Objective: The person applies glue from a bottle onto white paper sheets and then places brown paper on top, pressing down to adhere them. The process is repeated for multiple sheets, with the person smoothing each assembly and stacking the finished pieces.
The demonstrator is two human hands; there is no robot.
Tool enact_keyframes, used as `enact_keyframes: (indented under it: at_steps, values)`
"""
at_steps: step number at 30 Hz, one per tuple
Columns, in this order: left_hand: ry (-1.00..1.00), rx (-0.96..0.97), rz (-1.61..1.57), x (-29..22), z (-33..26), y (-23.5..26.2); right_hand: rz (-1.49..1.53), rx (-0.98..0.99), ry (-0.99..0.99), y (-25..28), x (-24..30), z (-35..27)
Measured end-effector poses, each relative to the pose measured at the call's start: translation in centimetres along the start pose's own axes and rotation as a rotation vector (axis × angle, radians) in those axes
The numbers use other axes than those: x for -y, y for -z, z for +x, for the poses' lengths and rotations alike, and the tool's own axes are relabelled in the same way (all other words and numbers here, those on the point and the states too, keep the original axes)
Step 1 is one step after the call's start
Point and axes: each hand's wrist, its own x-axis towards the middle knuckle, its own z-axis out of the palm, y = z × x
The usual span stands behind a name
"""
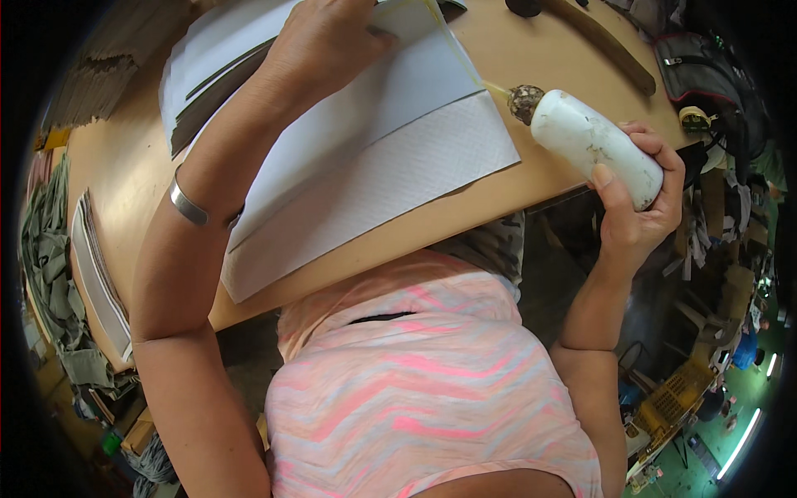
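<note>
My right hand [643, 195] is wrapped round a white plastic glue bottle [594, 141], tilted with its nozzle toward the upper left. The nozzle is crusted brown, and a thin yellowish line runs from it to the edge of a pale sheet [415, 70]. A similar yellowish line follows that sheet's right edge. Over the pale sheets lies my left hand [328, 46], its thumb stretched out; the other fingers pass beyond the upper edge of the view. Beneath is a textured white sheet [415, 178], reaching toward the table's near edge.
The tan table [573, 75] bears a long wooden strip [602, 41] at the far right and a narrow stack of strips [98, 266] at left. Brown layered stacks [91, 79] stand far left. A dark bag [701, 70] sits past the right edge. Green cloth [54, 224] hangs at left.
</note>
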Motion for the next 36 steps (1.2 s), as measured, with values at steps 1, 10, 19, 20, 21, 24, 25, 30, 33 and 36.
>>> enact_keyframes:
  at_steps: [1, 10, 19, 20, 21, 24, 25, 30, 33, 36]
  values:
    - [-0.037, -0.017, 0.011, 0.2, -0.2, -0.1, -0.024, 0.003, 0.014, -0.2, 0.1, -0.1]
    - [-0.157, -0.057, 0.034, 1.4, -0.2, -0.5, -0.222, 0.113, 0.254, -1.8, 1.1, -0.9]
    - [-0.194, -0.06, 0.077, 1.3, -0.3, -0.3, -0.252, 0.071, 0.248, -2.1, 1.4, -1.4]
    - [-0.21, -0.068, 0.074, 1.5, -0.2, -0.4, -0.239, 0.079, 0.237, -2.4, 1.8, -1.6]
    - [-0.202, -0.062, 0.067, 1.6, -0.1, -0.4, -0.226, 0.087, 0.225, -2.6, 2.0, -1.7]
    - [-0.202, -0.069, 0.055, 1.8, 0.1, -0.5, -0.255, 0.101, 0.252, -3.0, 2.3, -1.9]
    - [-0.22, -0.088, 0.055, 1.8, -0.1, -0.5, -0.248, 0.088, 0.24, -2.9, 2.2, -1.9]
    - [-0.188, -0.051, 0.042, 1.4, -0.1, -0.2, -0.227, -0.01, 0.125, -2.1, 1.7, -1.7]
    - [-0.253, -0.108, 0.05, 1.7, -0.5, -0.5, -0.22, 0.017, 0.122, -2.3, 1.9, -1.9]
    - [-0.234, -0.09, 0.044, 2.2, 0.3, -0.6, -0.18, 0.049, 0.152, -3.2, 2.3, -2.3]
